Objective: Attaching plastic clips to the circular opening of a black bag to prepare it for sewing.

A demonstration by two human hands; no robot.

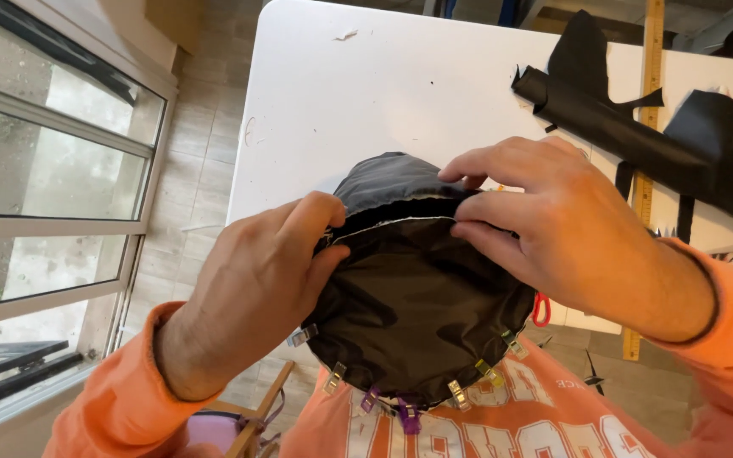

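Black, slightly glossy fabric forms a round, bowl-shaped piece (413,305) held between both hands above the near desk (400,85) edge. Left hand (252,297) pinches its left rim with thumb and fingers closed; right hand (570,233) grips the upper seam, where a pale edge line shows. Small sewing clips (460,394), clear, yellow and purple, clamp the lower rim. Beyond the right hand lie rolled black fabric pieces (638,127) and a yellow ruler (645,170) on the white desk.

Two hands (252,293), one dark fabric piece (417,305), seven visible clips (458,394), one ruler (645,170).
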